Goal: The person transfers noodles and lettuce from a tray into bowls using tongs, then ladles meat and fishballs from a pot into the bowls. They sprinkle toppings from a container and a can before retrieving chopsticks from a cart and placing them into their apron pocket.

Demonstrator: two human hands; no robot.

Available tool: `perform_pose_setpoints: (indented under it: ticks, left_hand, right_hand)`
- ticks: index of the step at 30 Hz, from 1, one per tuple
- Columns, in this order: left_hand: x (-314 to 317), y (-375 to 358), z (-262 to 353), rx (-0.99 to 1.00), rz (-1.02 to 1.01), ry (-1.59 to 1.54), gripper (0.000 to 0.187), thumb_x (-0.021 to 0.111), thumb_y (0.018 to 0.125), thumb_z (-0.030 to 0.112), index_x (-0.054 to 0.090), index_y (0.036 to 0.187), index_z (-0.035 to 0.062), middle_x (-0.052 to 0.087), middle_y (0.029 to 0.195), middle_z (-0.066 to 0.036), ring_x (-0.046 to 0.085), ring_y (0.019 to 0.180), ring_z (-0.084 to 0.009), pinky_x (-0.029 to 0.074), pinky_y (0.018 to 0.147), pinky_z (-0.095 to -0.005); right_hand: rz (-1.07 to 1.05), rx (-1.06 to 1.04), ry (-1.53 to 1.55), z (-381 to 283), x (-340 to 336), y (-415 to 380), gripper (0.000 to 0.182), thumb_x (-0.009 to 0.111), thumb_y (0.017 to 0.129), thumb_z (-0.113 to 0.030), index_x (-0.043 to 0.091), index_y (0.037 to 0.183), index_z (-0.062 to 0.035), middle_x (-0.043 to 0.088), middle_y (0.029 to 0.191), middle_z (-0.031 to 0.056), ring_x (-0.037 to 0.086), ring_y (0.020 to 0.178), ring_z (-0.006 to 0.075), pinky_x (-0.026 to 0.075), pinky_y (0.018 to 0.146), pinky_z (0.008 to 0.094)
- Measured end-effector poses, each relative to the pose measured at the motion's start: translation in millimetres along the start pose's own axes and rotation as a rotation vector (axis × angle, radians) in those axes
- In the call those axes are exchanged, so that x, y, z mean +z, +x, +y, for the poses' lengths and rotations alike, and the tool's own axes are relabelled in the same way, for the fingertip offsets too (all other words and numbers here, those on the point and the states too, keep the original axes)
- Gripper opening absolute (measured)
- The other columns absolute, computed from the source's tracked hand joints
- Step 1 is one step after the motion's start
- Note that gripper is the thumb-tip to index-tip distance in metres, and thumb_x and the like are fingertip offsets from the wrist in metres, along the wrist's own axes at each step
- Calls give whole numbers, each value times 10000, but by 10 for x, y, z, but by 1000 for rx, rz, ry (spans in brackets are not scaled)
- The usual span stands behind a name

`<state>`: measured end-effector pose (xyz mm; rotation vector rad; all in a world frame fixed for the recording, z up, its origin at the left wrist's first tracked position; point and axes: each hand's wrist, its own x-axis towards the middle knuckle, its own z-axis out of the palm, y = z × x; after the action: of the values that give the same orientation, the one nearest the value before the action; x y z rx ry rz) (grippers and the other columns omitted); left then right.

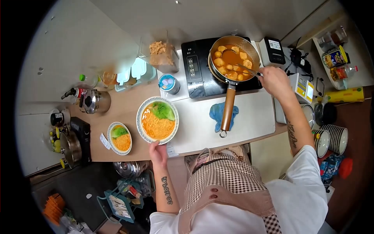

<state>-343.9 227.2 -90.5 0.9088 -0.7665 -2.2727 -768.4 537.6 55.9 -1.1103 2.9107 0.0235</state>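
Note:
My left hand (158,153) grips the near rim of a large patterned bowl (157,121) with orange noodles and green lettuce in it. My right hand (274,80) is closed on the handle of a metal utensil (249,70), whose far end reaches into the pan. The pan (255,50) sits on a black induction cooker (198,74) and holds round pieces in orange-red broth. Its brown wooden handle (228,109) points towards me, over a blue cloth (216,116). A smaller bowl (120,138) of noodles and greens stands to the left.
Behind the large bowl are a round blue-lidded container (168,84), a clear bin of brown food (159,56) and light-blue boxes (141,70). A steel pot (97,101) stands at the left. Stacked plates (336,139), a yellow device (303,87) and a white box (272,50) are at the right.

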Motion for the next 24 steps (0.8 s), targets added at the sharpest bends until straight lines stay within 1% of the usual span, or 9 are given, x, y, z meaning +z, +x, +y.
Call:
perform_pose_setpoints:
  ticks: [2,3,6,10,12,13,16,20,24]
  left_hand:
    - [313,8,-17,-2,-44,43,717,567,844,41,360,1528,97,454,1530,-116,460,1390,-302,379,1156,-494]
    - [444,16,-24,-14,-79,68,726,570,849,46,344,1537,101,468,1518,-112,484,1371,-292,414,1123,-483]
    - [808,58,-97,-52,-144,91,728,572,854,51,336,1540,103,476,1510,-110,504,1354,-287,441,1102,-474]
    - [1108,207,-276,-89,-205,115,723,563,857,23,334,1538,97,503,1480,-93,537,1315,-270,465,1080,-449]
    - [1202,274,-347,-129,-216,107,745,561,856,5,317,1552,110,520,1456,-82,559,1277,-242,494,1039,-408]
    - [1250,316,-387,-133,-230,115,750,561,857,3,312,1556,114,524,1451,-80,565,1267,-235,501,1026,-397]
    - [1494,324,-431,-137,-256,132,766,563,862,3,296,1569,127,539,1431,-74,585,1225,-210,520,978,-358]
    - [1641,340,-492,-141,-273,146,769,568,862,4,295,1571,126,545,1419,-69,591,1203,-200,524,960,-350]
    - [1746,334,-512,-143,-255,149,769,568,857,0,303,1568,123,547,1415,-68,593,1197,-199,524,957,-346]
  right_hand:
    - [-68,64,37,-58,-145,-39,204,715,863,-200,738,1006,-56,733,919,168,703,895,361,558,819,467]
    - [-97,94,53,-66,-208,-40,232,720,860,-189,742,1049,-56,734,944,168,700,922,356,551,842,463]
    - [-127,71,10,30,-125,-49,204,713,865,-177,737,1028,-57,732,935,174,701,905,360,556,819,462]
    - [9,42,69,84,-111,-130,167,700,874,-191,737,977,-65,730,880,150,700,866,363,558,796,475]
    - [64,35,135,101,-206,-216,166,697,877,-188,733,973,-57,725,879,145,692,865,366,550,798,478]
    - [64,29,164,77,-309,-256,177,700,879,-196,726,972,-48,716,884,146,678,862,372,543,783,475]
    - [-48,44,352,-97,-627,-348,181,701,879,-197,724,983,-51,713,911,148,674,875,371,541,784,467]
    - [54,-197,408,-339,-525,-275,187,679,892,-194,721,1001,-48,713,887,148,683,868,359,548,788,466]
    - [12,-214,329,-549,-369,-99,194,664,902,-207,722,1000,-50,717,886,151,692,859,358,553,792,469]
